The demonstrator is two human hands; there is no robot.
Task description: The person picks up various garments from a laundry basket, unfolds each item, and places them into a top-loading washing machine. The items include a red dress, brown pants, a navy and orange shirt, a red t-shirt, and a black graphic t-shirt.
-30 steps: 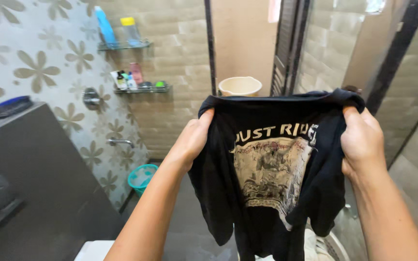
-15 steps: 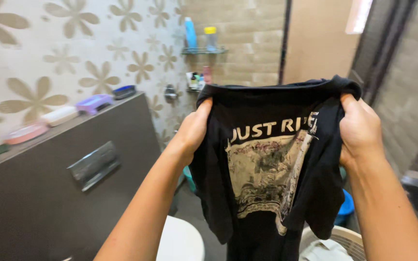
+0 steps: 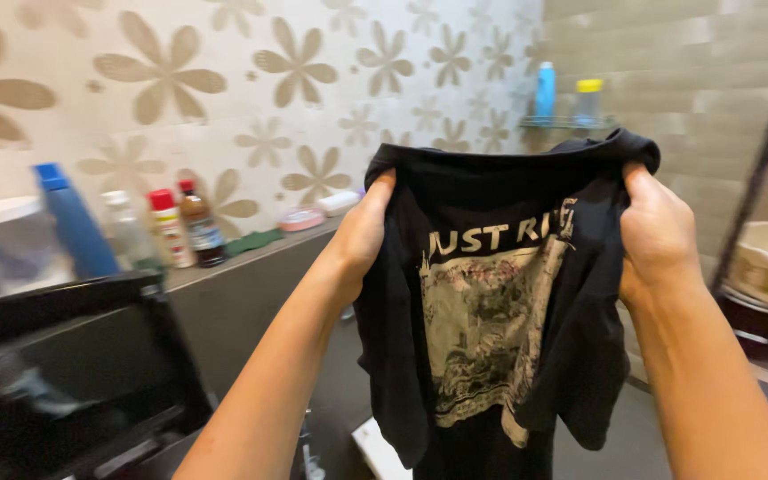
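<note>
I hold the black printed T-shirt point(image 3: 491, 293) up by its shoulders — left hand point(image 3: 362, 236) and right hand point(image 3: 660, 236) each pinching fabric. My view has swung left — a ledge of bottles point(image 3: 171, 227) now shows; the shirt hangs unchanged.

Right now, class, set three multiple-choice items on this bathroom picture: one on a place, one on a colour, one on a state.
1. Where do the red-capped bottles stand?
A. on the ledge along the flowered wall
B. on the floor
C. in the cream tub

2. What colour is the shirt?
A. white
B. black with a cream print
C. red

3. How is the shirt held?
A. folded flat on the ledge
B. hanging from a hook
C. held up by its top edge in both hands

Answers: 1 A, they line the ledge beside the blue bottle. 2 B, dark cloth, pale picture. 3 C, the left hand and the right hand grip its top edge.
</note>
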